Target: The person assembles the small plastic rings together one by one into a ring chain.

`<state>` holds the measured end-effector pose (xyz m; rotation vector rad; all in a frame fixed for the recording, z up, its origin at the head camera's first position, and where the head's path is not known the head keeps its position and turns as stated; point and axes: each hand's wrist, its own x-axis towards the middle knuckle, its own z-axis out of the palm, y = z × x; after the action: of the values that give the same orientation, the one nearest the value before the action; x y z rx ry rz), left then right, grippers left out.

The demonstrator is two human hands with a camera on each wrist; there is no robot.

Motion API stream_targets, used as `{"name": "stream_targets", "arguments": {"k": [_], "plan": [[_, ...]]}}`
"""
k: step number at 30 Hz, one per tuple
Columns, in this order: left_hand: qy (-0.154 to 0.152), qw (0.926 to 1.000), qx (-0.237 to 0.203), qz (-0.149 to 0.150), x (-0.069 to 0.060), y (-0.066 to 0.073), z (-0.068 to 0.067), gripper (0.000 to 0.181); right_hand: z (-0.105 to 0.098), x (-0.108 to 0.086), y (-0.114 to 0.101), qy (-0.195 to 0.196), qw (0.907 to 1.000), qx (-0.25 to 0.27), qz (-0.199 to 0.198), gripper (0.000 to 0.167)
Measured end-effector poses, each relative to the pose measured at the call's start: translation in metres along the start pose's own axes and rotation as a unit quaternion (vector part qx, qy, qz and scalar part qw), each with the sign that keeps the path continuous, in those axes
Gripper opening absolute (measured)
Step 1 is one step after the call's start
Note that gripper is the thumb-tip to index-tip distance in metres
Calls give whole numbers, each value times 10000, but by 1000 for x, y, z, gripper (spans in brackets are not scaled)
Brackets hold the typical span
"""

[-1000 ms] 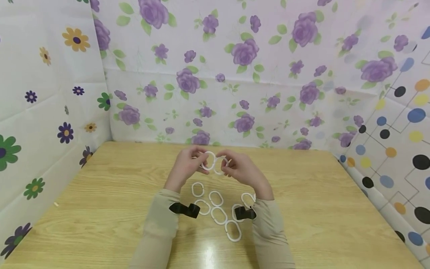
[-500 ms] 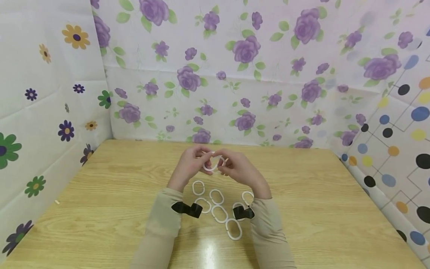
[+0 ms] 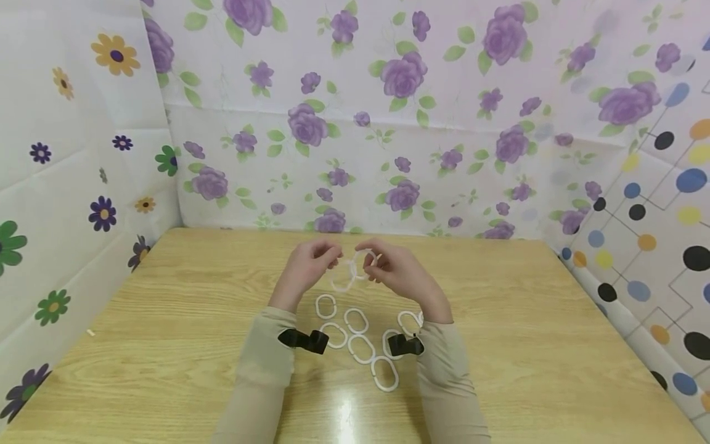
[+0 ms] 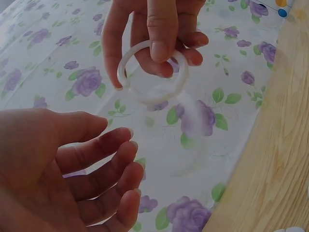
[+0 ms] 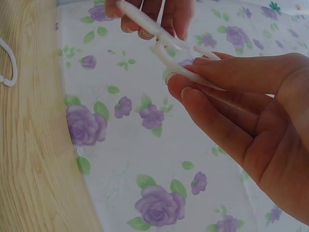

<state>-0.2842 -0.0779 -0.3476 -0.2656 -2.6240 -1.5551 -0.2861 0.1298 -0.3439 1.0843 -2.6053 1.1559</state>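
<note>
My right hand (image 3: 400,271) pinches a white oval ring (image 3: 366,264) above the table; in the left wrist view its thumb and fingers grip that ring (image 4: 153,100). A second white ring (image 3: 342,288), blurred, hangs from the first one, down to the left. My left hand (image 3: 307,266) is beside it, and in the left wrist view that hand (image 4: 82,169) has relaxed, slightly bent fingers with nothing between them. The right wrist view shows the right hand (image 5: 251,106) pinching one ring (image 5: 176,65), which crosses the other near the left fingers.
Several white rings (image 3: 362,349) lie on the wooden table (image 3: 166,345) below the hands, some partly behind the right wrist's black camera (image 3: 406,344). A small white piece (image 3: 91,332) lies at the left table edge. Floral cloth (image 3: 383,154) hangs behind the table.
My left hand has let go of its ring and drawn back slightly left. That ring now hangs lower, from the one my right hand holds.
</note>
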Motion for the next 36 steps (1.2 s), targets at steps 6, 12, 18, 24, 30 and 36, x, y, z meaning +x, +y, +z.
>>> {"name": "stream_targets", "arguments": {"k": [6,12,18,24,30,36], "plan": [[-321,9994,85,49,1,-2,-2,34,-1,2,1,21,10000,-6,-70,35],[-849,9958,272,220,2,-1,-4,33,-2,7,-1,101,9998,178,-61,35],[-888,9943,541,228,1,-1,-5,23,0,4,1,25,9991,413,101,35],[-553,9972,482,147,0,-2,-6,20,0,0,7,-262,9994,13,217,24],[-518,9975,466,102,1,-6,-6,18,3,-3,17,-588,9974,-254,327,21],[-538,9973,489,66,1,-5,-8,19,20,-1,31,-1628,9841,-152,693,29]]}}
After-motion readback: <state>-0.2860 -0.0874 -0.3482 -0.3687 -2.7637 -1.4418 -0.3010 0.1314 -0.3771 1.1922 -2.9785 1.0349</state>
